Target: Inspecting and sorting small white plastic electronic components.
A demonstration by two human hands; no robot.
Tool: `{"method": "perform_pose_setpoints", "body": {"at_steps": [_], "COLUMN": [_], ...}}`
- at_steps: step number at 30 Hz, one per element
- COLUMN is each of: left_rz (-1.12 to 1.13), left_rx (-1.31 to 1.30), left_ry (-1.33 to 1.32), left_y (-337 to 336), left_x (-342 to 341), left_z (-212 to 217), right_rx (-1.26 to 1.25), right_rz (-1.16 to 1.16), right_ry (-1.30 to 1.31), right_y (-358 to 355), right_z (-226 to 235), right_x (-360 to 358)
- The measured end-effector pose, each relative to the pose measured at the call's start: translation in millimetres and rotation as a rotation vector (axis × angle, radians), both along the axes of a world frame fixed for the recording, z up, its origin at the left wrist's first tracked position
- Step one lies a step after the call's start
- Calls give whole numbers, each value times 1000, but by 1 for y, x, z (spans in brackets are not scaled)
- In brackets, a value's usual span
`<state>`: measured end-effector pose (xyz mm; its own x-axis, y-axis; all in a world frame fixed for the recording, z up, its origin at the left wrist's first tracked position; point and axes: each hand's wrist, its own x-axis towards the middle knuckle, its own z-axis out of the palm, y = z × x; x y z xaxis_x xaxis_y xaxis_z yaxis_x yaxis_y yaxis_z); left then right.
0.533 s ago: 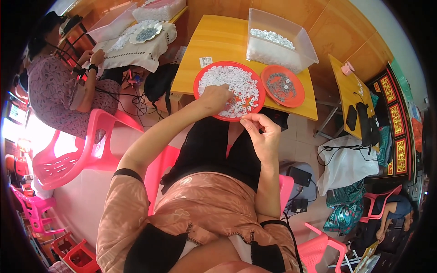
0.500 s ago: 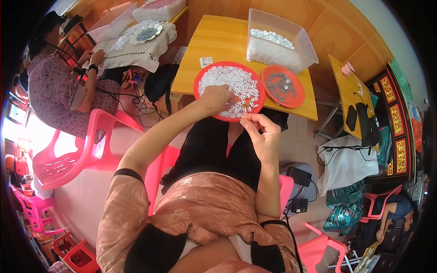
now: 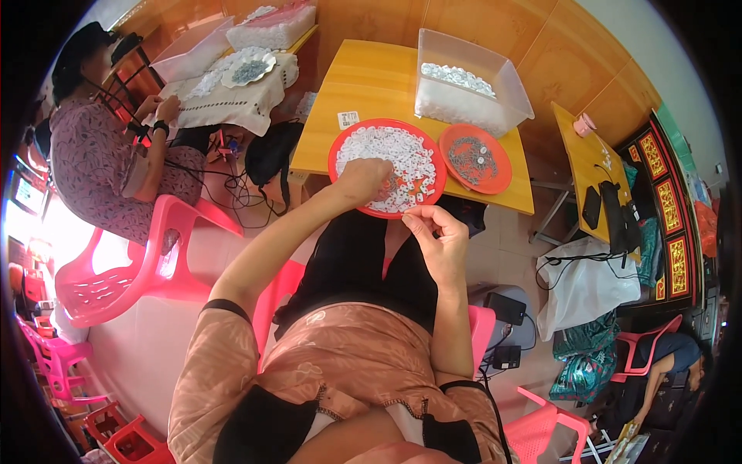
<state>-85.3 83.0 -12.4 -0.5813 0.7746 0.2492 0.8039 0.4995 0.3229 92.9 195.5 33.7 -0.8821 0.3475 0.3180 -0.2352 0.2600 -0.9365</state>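
Observation:
A red round tray (image 3: 338, 145) lies at the near edge of a yellow table, heaped with small white plastic pieces (image 3: 386, 147). Over the middle of the heap is my left hand (image 3: 363, 182), knuckles up with the fingers curled down among the pieces; its fingertips and anything between them are hidden. My right hand (image 3: 442, 240) is at the tray's near right rim, thumb and forefinger pinched together. Whatever is in that pinch is too small to make out. Just right of the tray, an orange-red plate (image 3: 504, 166) carries small grey metal-looking parts (image 3: 471, 161).
A clear plastic bin (image 3: 495, 112) of white pieces stands at the back of the yellow table (image 3: 363, 73). To the left, a person (image 3: 116, 162) works at a cloth-covered table beside a pink chair (image 3: 139, 271). Cables and a black bag (image 3: 270, 158) lie between the tables.
The tray and table sit slightly lower in the picture as the view shifts. My left hand stays in the heap, and my right hand keeps its pinch by the rim.

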Motion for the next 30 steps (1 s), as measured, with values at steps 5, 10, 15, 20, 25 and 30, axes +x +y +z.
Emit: {"method": "perform_pose_setpoints", "body": {"at_steps": [5,10,15,20,25,30], "left_rz": [77,177,202,203,92,64], "left_rx": [372,1068,1052,1154,1285,1269], "left_ry": [-267,-1155,-1335,-1486,-1637,-1675], "left_y": [-18,-35,-54,-59,-56,-53], "left_x": [12,50,77,75,78,84], "left_z": [13,28,38,37,33,36], "right_rx": [-123,-231,-292,-330,-439,-463], "right_rz": [-23,-34,12,51,110,151], "right_ry": [-23,3,43,40,30,85], "right_y": [-2,-4,-17,-26,-31,-35], "right_z": [-6,-15,-14,-11,-6,-8], "right_x": [-5,-9,-12,-11,-7,-5]}}
